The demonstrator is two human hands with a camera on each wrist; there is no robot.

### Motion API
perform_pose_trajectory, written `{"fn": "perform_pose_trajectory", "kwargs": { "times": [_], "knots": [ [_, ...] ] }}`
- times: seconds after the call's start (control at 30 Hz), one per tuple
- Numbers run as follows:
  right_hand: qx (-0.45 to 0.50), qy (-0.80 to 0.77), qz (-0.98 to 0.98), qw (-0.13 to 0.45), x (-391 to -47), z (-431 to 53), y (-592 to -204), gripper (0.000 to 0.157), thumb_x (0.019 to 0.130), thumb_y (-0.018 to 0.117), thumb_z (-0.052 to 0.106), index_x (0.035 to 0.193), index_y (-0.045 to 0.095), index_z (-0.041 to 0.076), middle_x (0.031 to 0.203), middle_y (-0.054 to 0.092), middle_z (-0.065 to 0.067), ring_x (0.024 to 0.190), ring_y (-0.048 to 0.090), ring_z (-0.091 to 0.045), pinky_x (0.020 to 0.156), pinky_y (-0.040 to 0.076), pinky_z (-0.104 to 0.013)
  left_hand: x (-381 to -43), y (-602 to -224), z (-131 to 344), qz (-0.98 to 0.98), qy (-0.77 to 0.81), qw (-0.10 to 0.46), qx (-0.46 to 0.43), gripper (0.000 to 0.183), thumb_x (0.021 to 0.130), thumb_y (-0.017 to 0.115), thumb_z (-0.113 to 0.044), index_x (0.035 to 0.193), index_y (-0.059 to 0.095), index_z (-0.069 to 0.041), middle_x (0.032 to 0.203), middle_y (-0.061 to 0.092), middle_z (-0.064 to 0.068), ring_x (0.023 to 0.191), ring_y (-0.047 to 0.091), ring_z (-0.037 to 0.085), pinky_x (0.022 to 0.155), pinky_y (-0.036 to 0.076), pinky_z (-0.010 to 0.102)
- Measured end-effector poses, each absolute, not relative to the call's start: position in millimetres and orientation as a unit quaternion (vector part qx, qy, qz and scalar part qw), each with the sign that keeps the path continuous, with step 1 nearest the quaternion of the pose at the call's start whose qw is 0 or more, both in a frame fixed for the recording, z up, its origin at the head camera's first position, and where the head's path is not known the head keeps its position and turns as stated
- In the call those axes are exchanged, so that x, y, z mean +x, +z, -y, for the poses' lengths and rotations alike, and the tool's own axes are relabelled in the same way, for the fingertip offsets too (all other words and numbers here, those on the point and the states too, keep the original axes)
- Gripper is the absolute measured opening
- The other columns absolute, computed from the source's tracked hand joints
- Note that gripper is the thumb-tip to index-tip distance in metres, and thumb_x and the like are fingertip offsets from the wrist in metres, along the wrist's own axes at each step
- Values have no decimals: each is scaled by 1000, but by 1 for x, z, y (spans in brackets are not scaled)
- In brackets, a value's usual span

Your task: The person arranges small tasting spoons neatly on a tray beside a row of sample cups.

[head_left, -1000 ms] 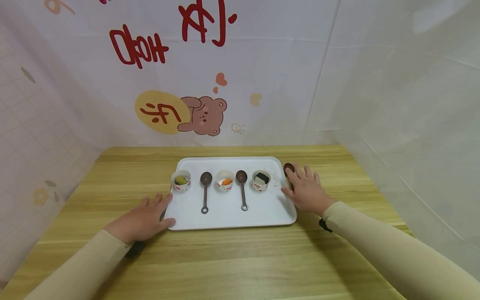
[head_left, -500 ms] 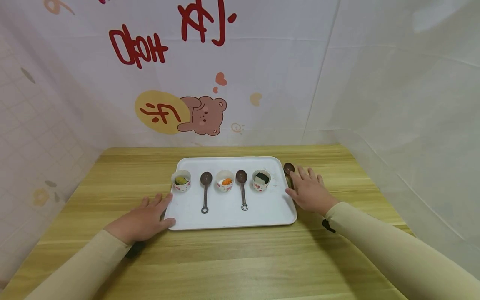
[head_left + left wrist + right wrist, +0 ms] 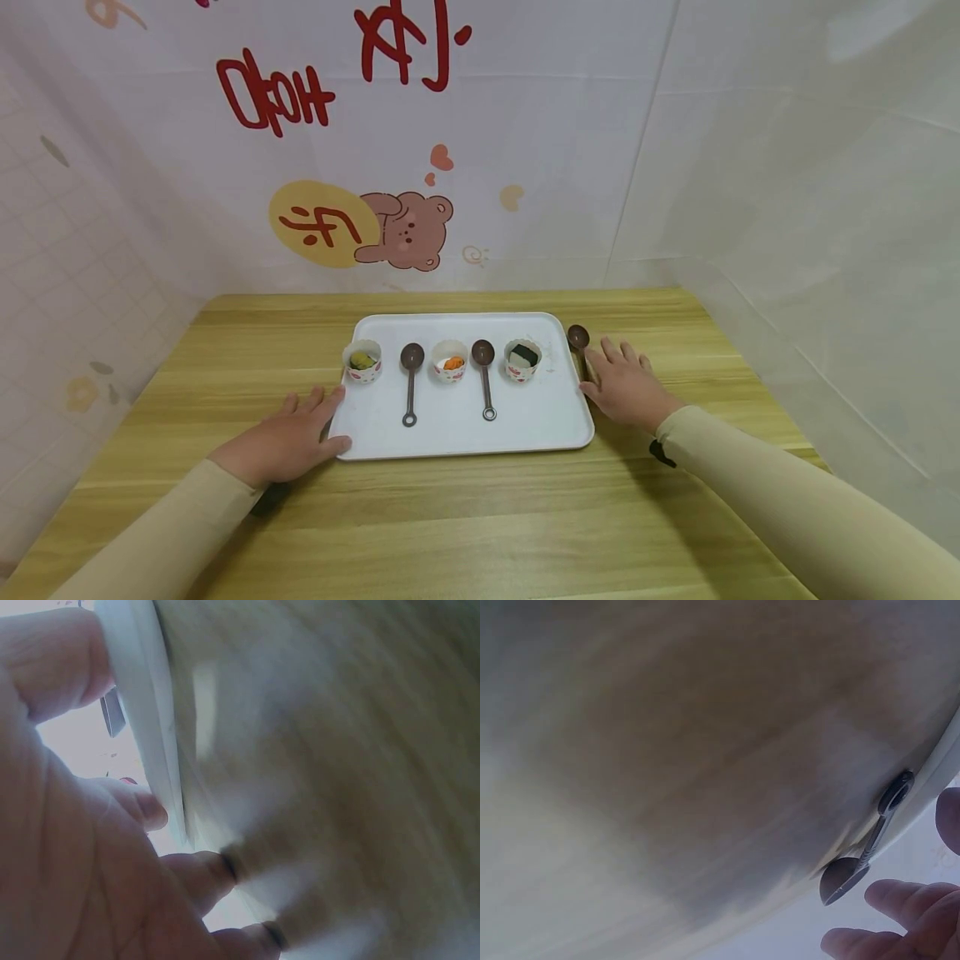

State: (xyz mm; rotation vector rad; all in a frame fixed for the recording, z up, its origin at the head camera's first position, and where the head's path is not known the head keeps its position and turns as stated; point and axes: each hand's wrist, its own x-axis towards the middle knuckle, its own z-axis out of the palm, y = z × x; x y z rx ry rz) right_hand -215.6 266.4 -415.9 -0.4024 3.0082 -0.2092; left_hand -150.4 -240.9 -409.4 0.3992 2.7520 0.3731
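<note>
A white tray lies on the wooden table. My left hand rests at its left edge, thumb and forefinger on the rim and other fingers on the table. Beside the tray's right edge my right hand is spread low, holding nothing, its thumb close to the rim. A brown long-handled spoon lies between that hand and the tray; in the right wrist view the spoon shows whole, in the head view its handle end is hidden. On the tray two like spoons, one left and one right, lie bowl away from me.
Three paper cups stand in a row on the tray: a left cup with something green, a middle cup with something orange, a right cup with something white and dark. A printed white curtain hangs behind the table.
My right hand has moved right, off the spoon and away from the tray's rim, leaving the spoon more exposed. My left hand, the tray and its contents stay put.
</note>
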Motion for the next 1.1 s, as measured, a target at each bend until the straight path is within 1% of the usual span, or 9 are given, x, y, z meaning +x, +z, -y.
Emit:
{"fn": "perform_pose_trajectory", "kwargs": {
  "times": [0.2, 0.4, 0.73, 1.1],
  "knots": [
    [-139, -64, -987, 39, -215, -269, -417, 61, 109, 56, 35, 158, 43, 1, 165, 31, -37, 147, 29, -67, 113, 29, -82, -151, -410, 241, -967, 131, 168, 140, 92, 103, 54, -63, 166, 26, -2, 165, 23, 41, 145, 17, 74, 108, 34, 81],
    [-141, -46, -988, 41, -214, -270, -416, 58, 109, 57, 33, 155, 47, -1, 162, 35, -38, 145, 33, -67, 112, 32, -80, -151, -410, 241, -968, 130, 166, 139, 91, 103, 54, -62, 166, 27, -2, 165, 23, 42, 145, 18, 74, 110, 32, 81],
    [-142, -38, -988, 49, -214, -271, -418, 52, 108, 58, 33, 146, 55, -2, 158, 42, -37, 143, 38, -66, 112, 33, -79, -151, -410, 241, -968, 132, 163, 140, 90, 103, 55, -61, 166, 27, -2, 165, 24, 41, 145, 18, 74, 109, 32, 81],
    [-143, -30, -988, 57, -215, -271, -420, 48, 108, 58, 34, 139, 61, -3, 156, 46, -35, 143, 40, -65, 113, 35, -77, -151, -411, 241, -968, 126, 165, 138, 92, 103, 54, -63, 166, 26, -3, 165, 24, 40, 146, 18, 74, 108, 34, 81]
  ]
}}
